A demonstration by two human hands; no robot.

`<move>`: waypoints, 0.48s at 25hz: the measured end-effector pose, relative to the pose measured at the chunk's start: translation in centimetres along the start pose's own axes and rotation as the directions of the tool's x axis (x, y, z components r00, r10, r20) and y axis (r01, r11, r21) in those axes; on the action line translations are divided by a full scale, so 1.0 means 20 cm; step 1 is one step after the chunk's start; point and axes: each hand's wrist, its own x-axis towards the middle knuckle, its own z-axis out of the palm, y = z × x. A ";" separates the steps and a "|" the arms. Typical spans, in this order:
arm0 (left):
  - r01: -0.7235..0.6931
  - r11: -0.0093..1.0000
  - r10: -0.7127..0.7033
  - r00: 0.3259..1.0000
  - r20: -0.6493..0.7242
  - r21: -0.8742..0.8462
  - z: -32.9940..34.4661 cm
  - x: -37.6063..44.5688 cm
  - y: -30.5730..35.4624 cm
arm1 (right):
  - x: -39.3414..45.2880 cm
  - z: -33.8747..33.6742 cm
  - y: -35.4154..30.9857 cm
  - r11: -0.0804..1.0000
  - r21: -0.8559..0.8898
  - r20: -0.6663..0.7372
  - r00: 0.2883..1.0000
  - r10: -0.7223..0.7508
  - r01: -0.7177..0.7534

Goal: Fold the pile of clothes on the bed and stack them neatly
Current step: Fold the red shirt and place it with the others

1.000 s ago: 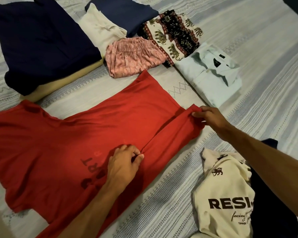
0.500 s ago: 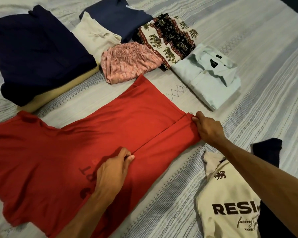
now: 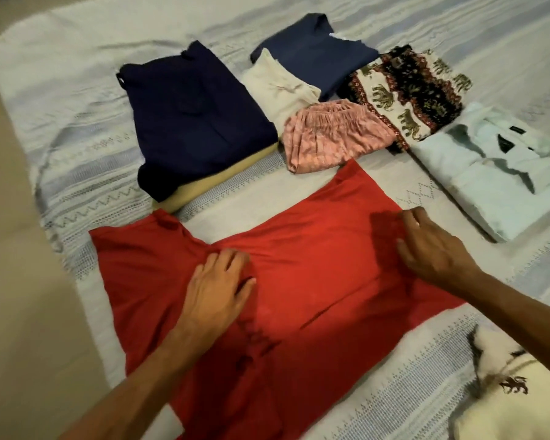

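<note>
Hands lay apart on the red shirt (image 3: 299, 265), spread flat on the bed (image 3: 77, 90). Left hand (image 3: 218, 289) pressed palm-down near the sleeve, fingers straight. Right hand (image 3: 429, 252) rested at the far hem, fingers loosely bent; grip unclear.

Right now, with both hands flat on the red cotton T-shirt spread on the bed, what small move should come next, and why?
Probably fold the far sleeve inward. The red cotton T-shirt has its near side already folded over, and the left hand and right hand lie flat on it, while the far sleeve lies spread on the pale woven bedspread.
</note>
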 end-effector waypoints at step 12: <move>-0.079 0.993 0.110 0.861 0.496 -0.083 -0.20 0.51 -0.36 | 0.91 -0.08 -0.24 0.784 -0.455 0.216 0.907 -0.363 0.422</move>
